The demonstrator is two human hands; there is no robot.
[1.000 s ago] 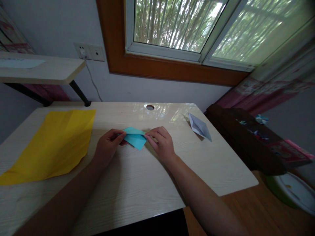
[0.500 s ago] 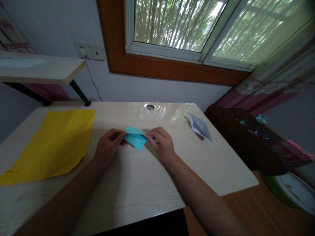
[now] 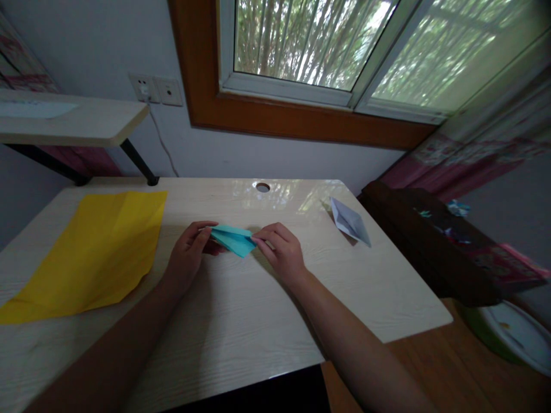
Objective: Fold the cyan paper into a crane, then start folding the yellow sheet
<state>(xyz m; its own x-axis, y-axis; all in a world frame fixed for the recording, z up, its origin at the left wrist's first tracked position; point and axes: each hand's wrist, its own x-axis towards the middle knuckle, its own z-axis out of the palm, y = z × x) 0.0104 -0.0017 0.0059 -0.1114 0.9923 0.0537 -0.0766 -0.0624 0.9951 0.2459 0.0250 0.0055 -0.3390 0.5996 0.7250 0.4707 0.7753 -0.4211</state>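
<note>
A folded piece of turquoise paper is held between both hands, just above the middle of the desk. My left hand grips its left end between thumb and fingers. At the other end, my right hand pinches the paper's right corner with thumb and forefinger. The paper looks narrow, with a crease running lengthwise near its upper edge. Parts of both ends are hidden by the fingers.
A large yellow sheet of paper lies on the left of the pale desk. Toward the right edge sits a folded white paper shape. A raised shelf stands at the back left, below a wall socket.
The turquoise paper has tilted and appears narrower, its upper flap closer to the lower part. My left fingers have shifted slightly along its end; the right hand has hardly moved.
</note>
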